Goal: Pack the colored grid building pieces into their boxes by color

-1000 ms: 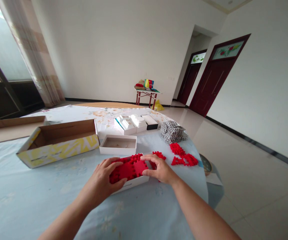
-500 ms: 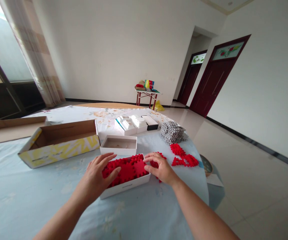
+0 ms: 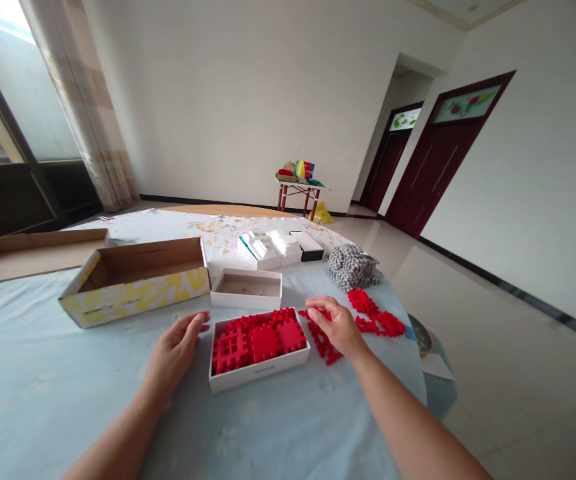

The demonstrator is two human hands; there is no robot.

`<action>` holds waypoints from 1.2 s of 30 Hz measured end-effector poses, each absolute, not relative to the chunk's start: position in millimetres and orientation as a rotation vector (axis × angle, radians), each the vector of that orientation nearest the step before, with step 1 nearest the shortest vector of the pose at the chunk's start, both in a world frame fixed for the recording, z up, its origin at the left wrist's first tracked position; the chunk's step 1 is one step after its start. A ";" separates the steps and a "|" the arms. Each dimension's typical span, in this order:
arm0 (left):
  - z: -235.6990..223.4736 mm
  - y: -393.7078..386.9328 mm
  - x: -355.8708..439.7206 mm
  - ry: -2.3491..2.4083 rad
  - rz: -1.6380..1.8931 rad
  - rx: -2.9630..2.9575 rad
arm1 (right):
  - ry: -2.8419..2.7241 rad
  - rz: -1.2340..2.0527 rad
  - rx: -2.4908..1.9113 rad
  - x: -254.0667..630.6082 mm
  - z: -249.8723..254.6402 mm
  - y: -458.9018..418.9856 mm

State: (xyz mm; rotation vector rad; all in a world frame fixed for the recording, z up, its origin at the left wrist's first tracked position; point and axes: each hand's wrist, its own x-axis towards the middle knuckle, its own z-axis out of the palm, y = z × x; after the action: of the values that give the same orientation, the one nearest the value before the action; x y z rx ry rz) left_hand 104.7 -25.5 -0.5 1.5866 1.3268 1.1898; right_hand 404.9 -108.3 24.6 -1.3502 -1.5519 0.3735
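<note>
A white box [image 3: 263,372] filled with red interlocking plastic building pieces [image 3: 264,341] sits on the table in front of me. Just off the box's left end is my left hand [image 3: 177,347], its fingers stretched out and nothing in it. On the other side my right hand [image 3: 338,328] hovers by the box's right corner, fingers extended with the thumb apart. Loose red building pieces [image 3: 325,347] lie partly hidden beneath and beside my right hand. More red pieces [image 3: 378,321] are spread farther right.
Behind the filled box stands a shallow white box [image 3: 247,299]. A yellow-and-white cardboard box [image 3: 143,303] and a brown cardboard tray [image 3: 33,257] are at left. A heap of grey pieces [image 3: 353,267] lies near the table's right edge, with small white boxes [image 3: 278,248] farther back.
My left hand has moved left, off the red pieces and away from the box. My right hand has lifted slightly away from the box's right end, uncovering the contents.
</note>
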 end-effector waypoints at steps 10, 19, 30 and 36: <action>-6.8 -28.0 107.2 1.264 1.200 1.564 | -2.020 0.247 -1.530 380.3 47.2 -22.5; -9.1 -27.7 105.0 1.256 1.256 1.563 | -2.041 0.176 -1.519 374.9 51.4 -10.4; 19.2 -24.2 99.6 1.123 1.390 1.771 | -1.187 0.888 -0.967 397.0 94.9 -49.9; 54.5 -45.6 109.6 0.906 1.228 1.735 | -0.823 1.454 -0.936 391.6 90.6 -61.2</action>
State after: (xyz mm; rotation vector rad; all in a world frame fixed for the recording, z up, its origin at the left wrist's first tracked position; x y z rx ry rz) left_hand 109.6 -45.6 54.5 1.7348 0.9061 1.2282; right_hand 391.6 -61.2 90.6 -0.9359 -0.8230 1.4541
